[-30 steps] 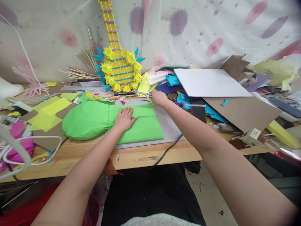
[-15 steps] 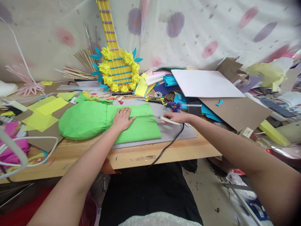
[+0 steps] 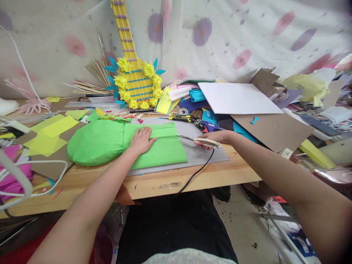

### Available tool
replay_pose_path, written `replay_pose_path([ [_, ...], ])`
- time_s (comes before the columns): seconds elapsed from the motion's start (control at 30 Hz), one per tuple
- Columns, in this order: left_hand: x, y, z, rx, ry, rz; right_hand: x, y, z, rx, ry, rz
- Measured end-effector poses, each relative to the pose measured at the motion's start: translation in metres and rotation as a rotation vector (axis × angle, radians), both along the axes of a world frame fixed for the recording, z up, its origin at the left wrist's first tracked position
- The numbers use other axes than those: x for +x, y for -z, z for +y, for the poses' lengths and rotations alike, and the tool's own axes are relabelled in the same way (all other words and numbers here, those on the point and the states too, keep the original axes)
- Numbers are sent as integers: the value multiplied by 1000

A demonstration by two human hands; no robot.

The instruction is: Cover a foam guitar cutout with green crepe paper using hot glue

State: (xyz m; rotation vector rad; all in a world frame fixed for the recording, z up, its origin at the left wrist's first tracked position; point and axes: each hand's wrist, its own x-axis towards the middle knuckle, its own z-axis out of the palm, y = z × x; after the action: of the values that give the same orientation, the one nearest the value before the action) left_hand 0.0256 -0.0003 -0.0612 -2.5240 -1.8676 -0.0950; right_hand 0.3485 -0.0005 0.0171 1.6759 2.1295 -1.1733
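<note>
Silver scissors with cream handles (image 3: 204, 140) by bright green paper (image 3: 165, 156)

The right hand (image 3: 213, 137) has its fingers curled around the scissors, blades at the paper's right edge. The left hand (image 3: 141, 140) lies flat on the paper, fingers a bit spread, holding nothing. Under the paper is a flat grey mat (image 3: 192, 152) on the wooden desk (image 3: 225, 174).

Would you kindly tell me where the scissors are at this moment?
In the head view, the scissors are right of centre in the right hand, over the grey mat, pointing left toward the right edge of the green paper.
</note>
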Motion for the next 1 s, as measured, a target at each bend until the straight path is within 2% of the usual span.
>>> replay_pose_path([
  [0.1,-1,-1,0,4,2,3,6,-6,3,-216,-1,0],
  [0.2,-4,-1,-1,5,6,9,10,-13,7,-279,-63,-33],
  [0.33,-8,-1,-5,18,23,19,9,-16,17,-307,-142,-82],
  [0.6,-4,-2,-9,33,-18,-2,1,-13,44,-394,-131,-86],
  [0.8,-2,-4,-5,0,-31,-12,7,-18,43,-428,-124,-79],
  [1.0,-4,-10,1,-58,-24,29,8,-22,36,-373,-42,-77],
])
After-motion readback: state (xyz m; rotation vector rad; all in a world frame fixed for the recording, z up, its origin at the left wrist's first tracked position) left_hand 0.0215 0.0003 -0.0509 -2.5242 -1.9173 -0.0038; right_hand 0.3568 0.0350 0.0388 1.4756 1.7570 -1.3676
